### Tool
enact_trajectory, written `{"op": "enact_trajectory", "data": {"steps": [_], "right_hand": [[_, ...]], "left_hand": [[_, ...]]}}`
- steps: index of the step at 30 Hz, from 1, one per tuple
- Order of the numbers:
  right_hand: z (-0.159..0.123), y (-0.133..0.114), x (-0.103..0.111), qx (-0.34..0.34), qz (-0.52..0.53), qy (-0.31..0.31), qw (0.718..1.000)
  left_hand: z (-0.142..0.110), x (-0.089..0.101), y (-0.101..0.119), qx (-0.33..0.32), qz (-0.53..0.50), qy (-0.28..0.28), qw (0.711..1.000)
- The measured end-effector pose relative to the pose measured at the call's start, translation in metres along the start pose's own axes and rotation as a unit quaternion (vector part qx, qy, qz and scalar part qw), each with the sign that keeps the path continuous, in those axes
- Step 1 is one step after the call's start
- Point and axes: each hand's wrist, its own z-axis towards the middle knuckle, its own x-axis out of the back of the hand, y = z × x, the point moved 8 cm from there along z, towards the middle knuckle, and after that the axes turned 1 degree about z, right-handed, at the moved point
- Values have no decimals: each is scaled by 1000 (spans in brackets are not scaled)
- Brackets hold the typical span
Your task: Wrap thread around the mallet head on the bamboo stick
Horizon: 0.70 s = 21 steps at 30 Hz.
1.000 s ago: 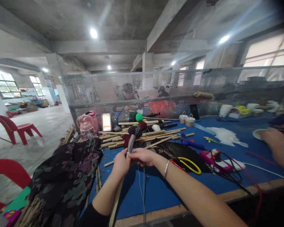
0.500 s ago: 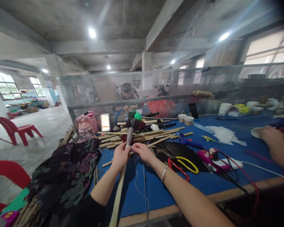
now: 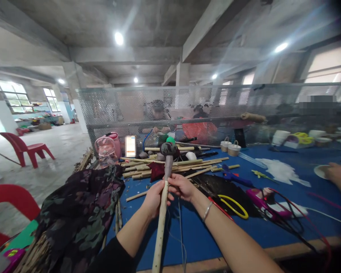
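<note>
A pale wooden stick [image 3: 160, 231] stands tilted in front of me, topped by a round, dark patterned cloth head [image 3: 169, 150]. Grey cloth [image 3: 168, 167] from that head narrows around the stick's upper end. My left hand [image 3: 154, 198] is wrapped around the stick just below the cloth. At the cloth's lower edge, my right hand [image 3: 183, 187] closes on the stick with thumb and fingers; whether it also pinches thread is hidden. Thin grey thread [image 3: 184, 250] hangs below the hands. Scissors [image 3: 234, 206] with red and yellow handles lie beside my right forearm.
Loose wooden sticks [image 3: 199, 165] and a dark red cloth piece [image 3: 157, 171] lie behind my hands. Dark floral fabric [image 3: 82, 216] covers the left side. A magenta device [image 3: 261, 201] with cords, white stuffing [image 3: 284, 170] and another person's hand [image 3: 339, 176] are at right.
The stick and its cloth head have come more upright, showing a row of dark spots along the stick. My right hand has moved from beside the stick to closing on it. The view has shifted left.
</note>
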Motion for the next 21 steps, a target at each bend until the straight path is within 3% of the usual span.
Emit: {"op": "enact_trajectory", "data": {"steps": [2, 4, 6, 9, 12, 16, 19, 21], "right_hand": [[3, 3, 7, 3, -49, 51, 998], [6, 8, 13, -9, -92, 96, 991], [9, 11, 14, -13, -112, 113, 987], [10, 11, 8, -11, -80, 88, 993], [9, 9, 2, -24, -22, 47, 998], [7, 9, 1, -20, -25, 17, 999], [8, 11, 9, -11, -87, 53, 995], [8, 14, 13, -18, -124, 80, 989]], "left_hand": [[1, 10, 7, -61, 93, 64, 992], [-1, 23, 18, -125, 187, 142, 964], [-3, 30, 22, -138, 239, 175, 945], [1, 32, 17, -88, 218, 143, 961], [4, 23, 10, -44, 110, 76, 990], [4, 10, 2, -3, 54, -3, 999], [2, 19, 9, -51, 190, 46, 979], [-2, 28, 23, -117, 314, 116, 935]]}}
